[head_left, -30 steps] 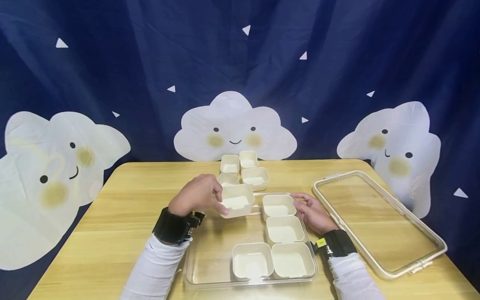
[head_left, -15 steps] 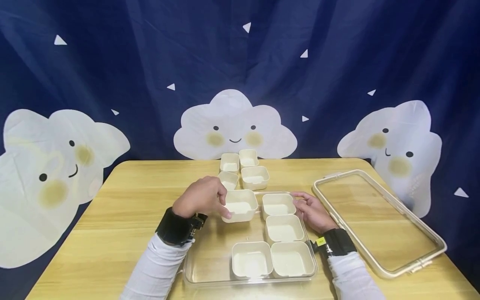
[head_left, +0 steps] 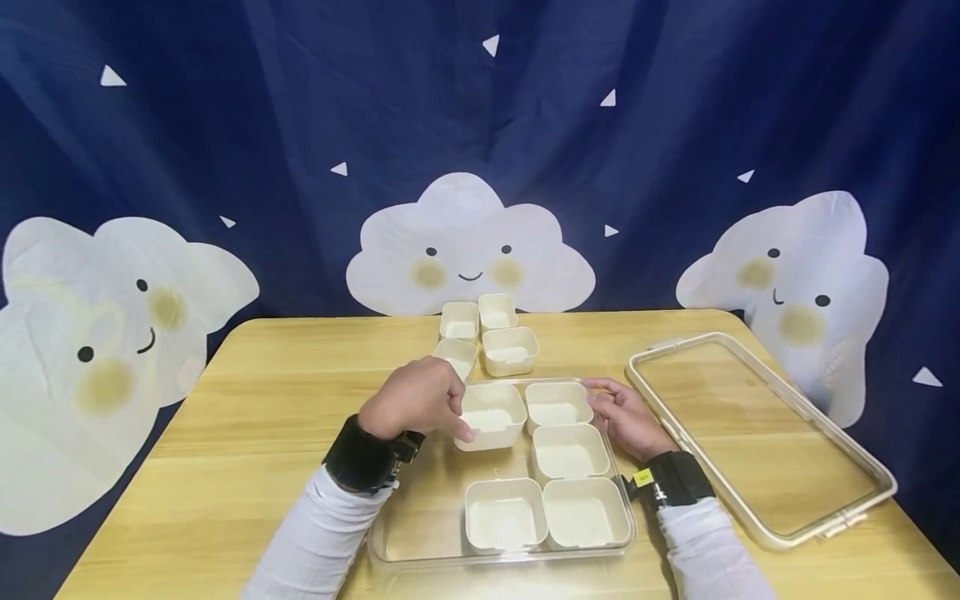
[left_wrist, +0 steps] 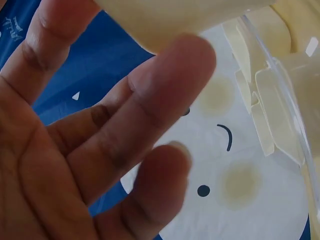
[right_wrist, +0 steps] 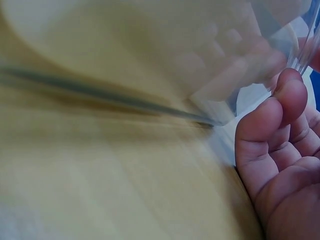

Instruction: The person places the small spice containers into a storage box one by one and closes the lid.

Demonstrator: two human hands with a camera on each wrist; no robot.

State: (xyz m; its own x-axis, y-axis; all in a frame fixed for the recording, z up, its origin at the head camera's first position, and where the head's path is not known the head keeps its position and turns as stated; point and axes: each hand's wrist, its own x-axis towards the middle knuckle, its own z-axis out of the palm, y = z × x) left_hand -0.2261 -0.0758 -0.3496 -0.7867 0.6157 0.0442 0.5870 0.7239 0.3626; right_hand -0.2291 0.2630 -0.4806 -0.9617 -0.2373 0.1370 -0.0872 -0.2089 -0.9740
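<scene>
My left hand [head_left: 415, 402] pinches the left rim of a cream square cup [head_left: 492, 417] between thumb and fingers. The cup hangs upright over the far part of a clear shallow box [head_left: 427, 560]. From below, the left wrist view shows the cup's underside [left_wrist: 165, 17] above my fingers [left_wrist: 125, 120]. Beside it in the box, three cream cups line the right side, the farthest cup [head_left: 558, 403] right by the held one. A fourth cup [head_left: 506, 515] sits at the near middle. My right hand [head_left: 632, 421] holds the box's far right corner, fingers curled at its clear wall [right_wrist: 225, 100].
Several smaller cream cups [head_left: 510, 351] stand grouped on the wooden table [head_left: 247, 450] behind the box. A clear lid with a cream frame [head_left: 780, 536] lies at the right. A dark blue curtain [head_left: 300, 83] with white clouds hangs behind the table.
My left hand has carried the cup to the right and a little nearer, up beside the farthest cup in the right row. My right hand has stayed at the box corner.
</scene>
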